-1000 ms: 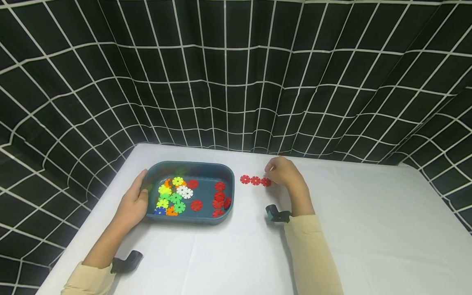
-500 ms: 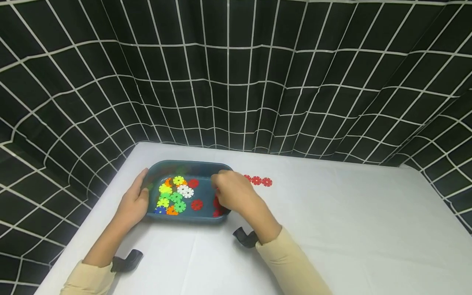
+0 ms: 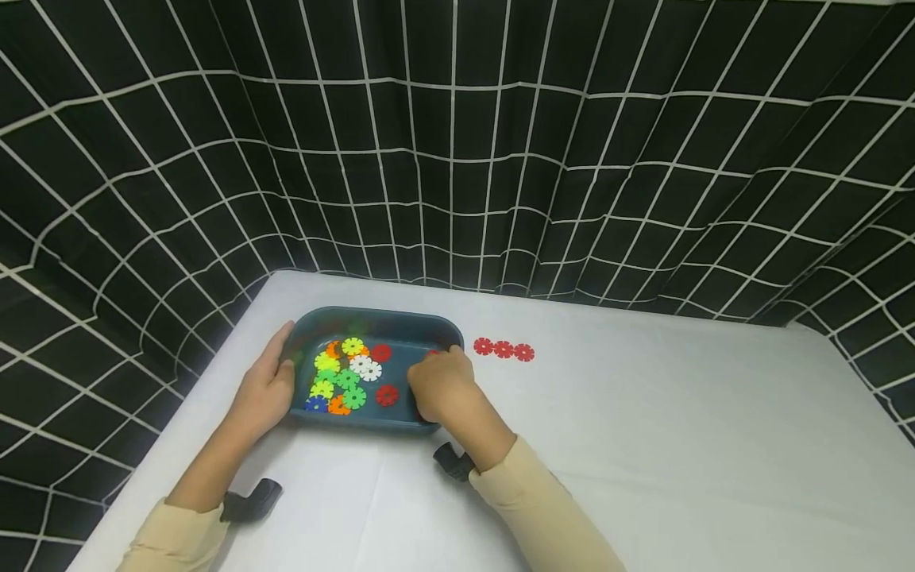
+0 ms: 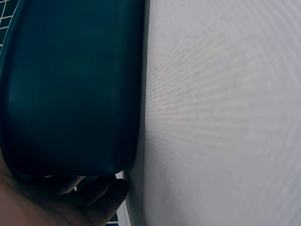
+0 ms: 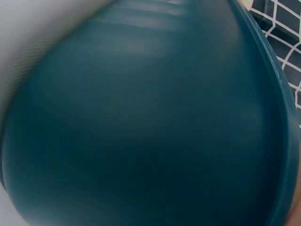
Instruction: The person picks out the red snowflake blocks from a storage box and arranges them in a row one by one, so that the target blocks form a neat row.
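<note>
My left hand [image 3: 264, 393] holds the left end of a dark teal plastic tub [image 3: 400, 327], thumb over the rim. In the left wrist view its fingers [image 4: 96, 195] lie against the tub's outer wall. My right hand [image 3: 443, 385] reaches into the tub's right end, where red snowflake discs lay a moment ago. Its fingertips are hidden, and I cannot tell what they hold. One red disc [image 3: 432, 354] peeks out behind that hand. Another red snowflake disc [image 3: 387, 396] lies alone on the tub floor. The right wrist view shows mostly the tub's outer wall [image 5: 155, 117].
Yellow, green, white, orange and blue snowflake discs [image 3: 349, 378] cluster in the tub's left half. A row of three red discs [image 3: 503, 349] lies on the white tablecloth [image 3: 686, 429] right of the tub. Behind the table hangs a black gridded curtain [image 3: 486, 143].
My right hand has left the row of red discs and moved left into the tub's right end, then slightly lower there. The left hand keeps its hold on the tub.
</note>
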The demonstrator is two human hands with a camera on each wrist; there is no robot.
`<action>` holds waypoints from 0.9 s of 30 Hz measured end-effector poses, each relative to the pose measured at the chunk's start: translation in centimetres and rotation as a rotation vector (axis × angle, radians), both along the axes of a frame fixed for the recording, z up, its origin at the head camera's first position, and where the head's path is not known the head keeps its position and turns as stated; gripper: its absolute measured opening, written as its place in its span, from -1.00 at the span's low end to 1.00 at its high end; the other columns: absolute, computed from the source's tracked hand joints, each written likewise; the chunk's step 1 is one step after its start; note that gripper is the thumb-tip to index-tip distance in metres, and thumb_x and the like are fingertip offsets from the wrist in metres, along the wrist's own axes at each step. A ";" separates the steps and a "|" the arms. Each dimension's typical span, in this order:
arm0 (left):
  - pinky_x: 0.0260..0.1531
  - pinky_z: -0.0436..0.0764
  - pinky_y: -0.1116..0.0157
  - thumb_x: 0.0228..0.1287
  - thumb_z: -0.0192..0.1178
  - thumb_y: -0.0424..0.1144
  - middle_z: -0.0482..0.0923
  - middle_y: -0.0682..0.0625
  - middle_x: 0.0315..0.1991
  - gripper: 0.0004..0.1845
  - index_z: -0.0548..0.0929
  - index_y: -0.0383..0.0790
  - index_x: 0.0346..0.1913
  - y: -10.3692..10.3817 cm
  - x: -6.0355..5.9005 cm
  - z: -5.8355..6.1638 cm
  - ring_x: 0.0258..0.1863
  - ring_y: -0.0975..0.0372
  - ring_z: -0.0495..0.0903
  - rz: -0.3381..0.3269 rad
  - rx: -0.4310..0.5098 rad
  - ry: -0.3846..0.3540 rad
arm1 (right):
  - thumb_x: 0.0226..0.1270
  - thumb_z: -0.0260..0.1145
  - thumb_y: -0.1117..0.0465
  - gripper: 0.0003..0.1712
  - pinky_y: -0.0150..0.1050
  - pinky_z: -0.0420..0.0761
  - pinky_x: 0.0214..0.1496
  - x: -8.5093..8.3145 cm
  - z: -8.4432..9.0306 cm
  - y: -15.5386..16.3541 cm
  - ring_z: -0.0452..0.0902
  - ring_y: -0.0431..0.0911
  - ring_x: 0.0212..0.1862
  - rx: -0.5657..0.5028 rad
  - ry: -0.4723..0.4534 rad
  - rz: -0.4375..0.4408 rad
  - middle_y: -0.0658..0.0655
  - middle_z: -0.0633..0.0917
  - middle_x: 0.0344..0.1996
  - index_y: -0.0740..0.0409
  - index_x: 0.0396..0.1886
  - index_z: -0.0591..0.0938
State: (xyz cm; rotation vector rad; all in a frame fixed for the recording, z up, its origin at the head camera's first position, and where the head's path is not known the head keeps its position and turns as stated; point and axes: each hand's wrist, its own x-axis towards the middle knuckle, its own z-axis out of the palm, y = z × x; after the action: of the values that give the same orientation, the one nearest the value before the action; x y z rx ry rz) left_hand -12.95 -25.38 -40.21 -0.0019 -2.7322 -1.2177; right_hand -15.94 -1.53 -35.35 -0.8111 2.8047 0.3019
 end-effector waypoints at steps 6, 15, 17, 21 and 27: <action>0.22 -0.01 -0.14 0.35 -0.30 -0.37 -0.09 -0.21 0.38 -0.41 -0.11 -0.10 0.42 0.1 -0.2 -0.2 0.32 -0.13 -0.09 -0.012 0.003 0.005 | -0.08 0.45 0.19 -0.72 -0.24 0.35 -0.35 -0.5 -0.4 0.5 0.43 -0.17 -0.40 -0.097 -0.025 0.042 -0.04 0.65 -0.43 0.00 -0.27 0.68; 0.21 -0.02 -0.16 0.35 -0.31 -0.37 -0.09 -0.23 0.38 -0.41 -0.11 -0.12 0.42 0.0 -0.2 -0.4 0.32 -0.14 -0.09 -0.020 0.005 0.019 | -0.14 0.38 0.44 -0.66 -0.41 0.45 -0.46 -1.6 -0.6 2.1 0.37 -0.20 -0.39 -0.435 -0.158 0.156 -0.05 0.56 -0.46 0.06 -0.29 0.64; 0.21 -0.01 -0.16 0.35 -0.31 -0.38 -0.09 -0.23 0.38 -0.41 -0.11 -0.12 0.42 0.0 -0.2 -0.4 0.32 -0.14 -0.09 -0.021 0.003 0.019 | -0.14 0.41 0.43 -0.62 -0.43 0.47 -0.42 -1.8 -0.5 2.4 0.37 -0.20 -0.35 -0.484 -0.202 0.161 -0.02 0.58 -0.39 0.06 -0.25 0.65; 0.22 -0.01 -0.14 0.35 -0.31 -0.38 -0.09 -0.23 0.38 -0.41 -0.11 -0.14 0.42 0.0 -0.1 -0.3 0.32 -0.14 -0.09 -0.010 0.001 0.013 | -0.11 0.45 0.36 -0.62 -0.44 0.50 -0.34 -2.2 0.0 3.2 0.40 -0.16 -0.24 -0.569 -0.251 0.168 0.01 0.58 -0.31 0.05 -0.20 0.66; 0.22 -0.02 -0.13 0.35 -0.32 -0.39 -0.09 -0.24 0.38 -0.42 -0.10 -0.18 0.42 0.2 0.1 0.1 0.32 -0.13 -0.09 -0.010 0.014 0.011 | -0.07 0.44 0.34 -0.58 -0.44 0.52 -0.26 -3.1 0.9 4.6 0.44 -0.14 -0.18 -0.695 -0.228 0.135 0.02 0.59 -0.21 0.06 -0.12 0.64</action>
State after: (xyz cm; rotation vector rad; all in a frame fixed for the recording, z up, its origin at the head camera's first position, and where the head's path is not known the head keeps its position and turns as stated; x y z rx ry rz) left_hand -12.90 -25.19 -40.07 -0.0213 -2.7174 -1.2350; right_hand -19.04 3.02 -34.48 -1.0788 2.6299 -0.7417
